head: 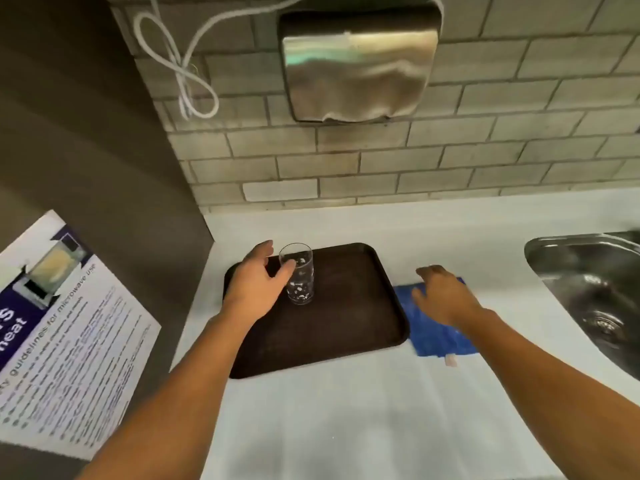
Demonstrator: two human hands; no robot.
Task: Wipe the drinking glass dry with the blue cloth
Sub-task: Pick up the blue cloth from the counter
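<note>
1. The glass stands upright on the dark tray, at the fingertips of the left hand.
2. The left hand is spread around the glass from its left side, thumb at the near wall, fingers reaching behind; whether it grips yet I cannot tell.
3. The cloth lies flat on the counter just right of the tray, under the right hand.
4. The right hand is unclenched, fingers curled down over the cloth's far end; contact is unclear.
5. A sink sits well right of the right hand.
</note>
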